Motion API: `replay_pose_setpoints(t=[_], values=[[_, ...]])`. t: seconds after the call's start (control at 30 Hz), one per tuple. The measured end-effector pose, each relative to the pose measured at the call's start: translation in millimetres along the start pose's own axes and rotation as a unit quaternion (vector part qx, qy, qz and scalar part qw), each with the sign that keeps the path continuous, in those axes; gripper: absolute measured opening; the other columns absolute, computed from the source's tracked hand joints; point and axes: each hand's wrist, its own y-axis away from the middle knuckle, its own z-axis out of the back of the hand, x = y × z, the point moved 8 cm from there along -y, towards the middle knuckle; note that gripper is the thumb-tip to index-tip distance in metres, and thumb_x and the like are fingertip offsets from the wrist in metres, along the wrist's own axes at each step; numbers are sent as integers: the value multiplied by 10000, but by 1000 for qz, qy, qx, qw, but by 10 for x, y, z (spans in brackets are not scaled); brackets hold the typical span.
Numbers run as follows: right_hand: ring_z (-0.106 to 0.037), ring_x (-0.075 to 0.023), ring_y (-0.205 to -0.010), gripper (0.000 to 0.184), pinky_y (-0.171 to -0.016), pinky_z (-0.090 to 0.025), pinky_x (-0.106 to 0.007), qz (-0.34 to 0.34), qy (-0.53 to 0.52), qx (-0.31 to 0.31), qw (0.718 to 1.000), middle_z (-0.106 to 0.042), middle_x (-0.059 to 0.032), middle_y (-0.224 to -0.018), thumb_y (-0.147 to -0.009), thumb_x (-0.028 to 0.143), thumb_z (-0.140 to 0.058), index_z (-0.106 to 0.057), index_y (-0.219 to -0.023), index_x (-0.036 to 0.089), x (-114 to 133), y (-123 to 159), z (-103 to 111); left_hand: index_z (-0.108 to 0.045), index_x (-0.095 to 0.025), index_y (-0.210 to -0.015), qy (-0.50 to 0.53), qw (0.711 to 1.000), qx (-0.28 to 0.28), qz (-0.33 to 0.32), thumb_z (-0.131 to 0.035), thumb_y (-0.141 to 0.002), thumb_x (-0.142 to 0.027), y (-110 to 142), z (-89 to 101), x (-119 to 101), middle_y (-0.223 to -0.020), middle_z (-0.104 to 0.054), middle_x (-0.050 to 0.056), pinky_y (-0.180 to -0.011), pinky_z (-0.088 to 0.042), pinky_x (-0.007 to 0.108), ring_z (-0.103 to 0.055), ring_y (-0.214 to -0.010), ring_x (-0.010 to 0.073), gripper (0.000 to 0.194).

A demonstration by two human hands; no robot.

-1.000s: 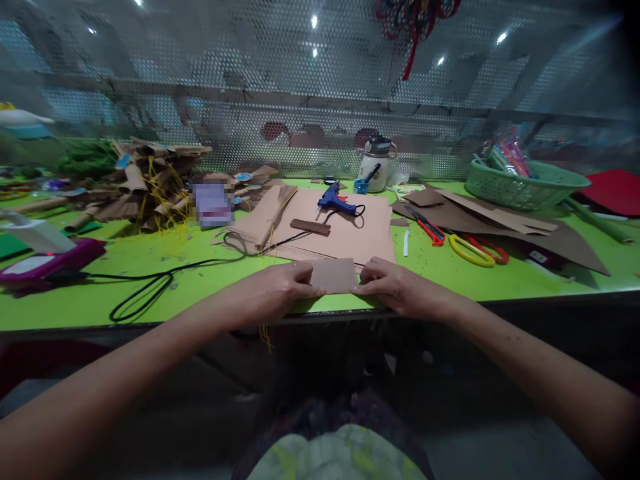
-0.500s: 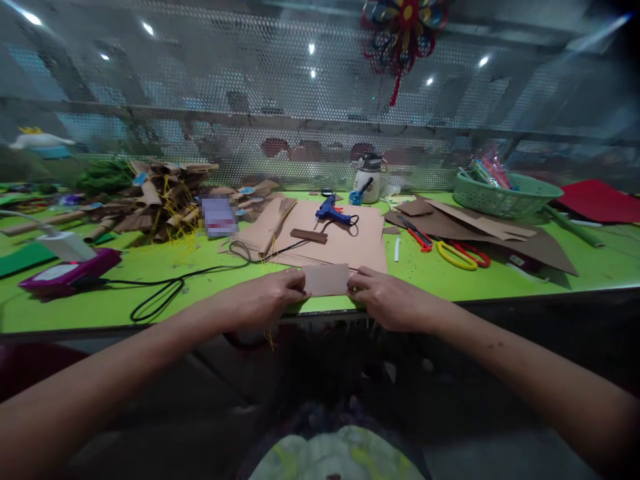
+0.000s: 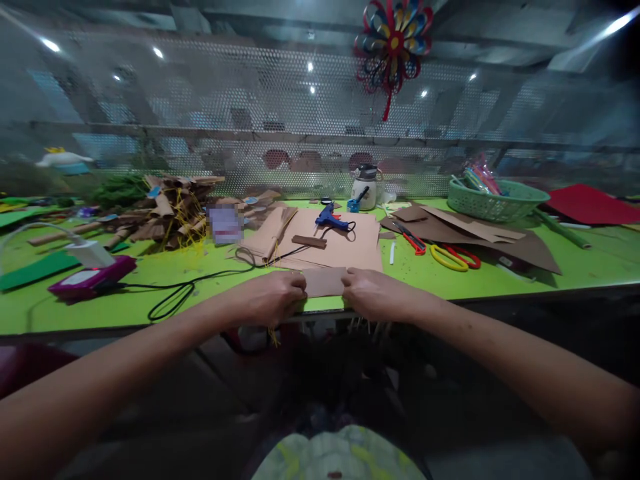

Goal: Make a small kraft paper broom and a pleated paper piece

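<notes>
A small rectangle of brown paper (image 3: 324, 283) lies near the front edge of the green table. My left hand (image 3: 280, 295) grips its left end with curled fingers, and my right hand (image 3: 367, 293) pinches its right end. Just behind it, larger sheets of tan kraft paper (image 3: 350, 248) are spread on the table. On those sheets rest a blue hot glue gun (image 3: 333, 219), a folded dark brown paper strip (image 3: 309, 241) and a rolled paper bundle (image 3: 279, 233) tied with yellow string.
Red-handled scissors (image 3: 413, 239) and yellow-handled scissors (image 3: 449, 257) lie right of the sheets, beside brown paper pieces (image 3: 465, 230). A green basket (image 3: 495, 200) stands behind. At left, a black cord (image 3: 200, 273) runs from a purple power strip (image 3: 95, 277) near a paper-roll pile (image 3: 175, 210).
The view has tilted up slightly, so things sit a little lower in the picture. Both hands still hold the small brown paper, the right one slightly closer to the left.
</notes>
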Motion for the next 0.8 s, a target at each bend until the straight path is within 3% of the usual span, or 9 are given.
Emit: replay_pose_setpoints(t=[0.1,0.23,0.37,0.43,0.57,0.63,0.73,0.8], values=[[-562,-203,-739,132,-635,-397,-283,-15,29,10,999,-639,-120,-782,-780,61,-553,-670,-826,101,16,-109,14,-608,-155,-674,-78,996,27,-20,-495,-840,-145,-142,-65,-14,-654,-593,57,-594,-411,261,-546,-626,157,201],[-573,-213,-779,133,-664,-411,-297,-5,49,17,999,-643,-121,-806,-821,70,-535,-657,-869,94,93,-175,-17,-627,-143,-741,-140,989,35,-8,-530,-825,-143,-275,-130,-11,-654,-627,63,-553,-392,269,-572,-608,175,128],[-573,-231,-809,126,-645,-413,-298,-19,41,2,999,-645,-127,-830,-807,80,-550,-664,-856,100,26,-187,-82,-636,-129,-765,-163,985,63,14,-545,-790,-108,-309,-211,-54,-694,-649,79,-566,-406,283,-590,-631,194,97],[-576,-210,-772,133,-624,-405,-278,-37,-4,-16,999,-644,-106,-806,-803,85,-548,-671,-846,112,-70,-162,-60,-636,-130,-782,-151,986,48,45,-549,-784,-127,-300,-146,-48,-733,-646,83,-591,-413,280,-589,-668,195,87],[-568,-139,-713,185,-647,-406,-230,-49,-178,-92,979,-644,-71,-790,-829,65,-511,-687,-867,110,-253,-29,257,-624,-136,-786,-42,992,-9,119,-494,-825,-153,-245,251,12,-817,-619,71,-631,-401,243,-563,-709,154,137],[-561,-116,-694,172,-655,-410,-210,-35,-269,-112,956,-644,-60,-778,-834,74,-520,-686,-869,95,-310,46,475,-632,-143,-789,59,988,8,144,-449,-859,-161,-227,437,48,-776,-615,35,-616,-387,219,-539,-666,122,196],[-550,-107,-679,147,-644,-415,-201,-12,-374,-86,923,-638,-42,-754,-841,177,-563,-682,-867,94,-369,89,655,-640,-134,-794,201,961,63,176,-512,-849,-275,-225,567,113,-695,-600,4,-583,-375,202,-510,-626,107,199],[-541,-105,-656,188,-622,-418,-203,-8,-442,-39,896,-626,-28,-724,-838,248,-576,-677,-870,93,-407,52,582,-651,-125,-831,278,937,92,189,-532,-834,-333,-235,509,173,-666,-584,-5,-575,-378,200,-498,-614,105,240]])
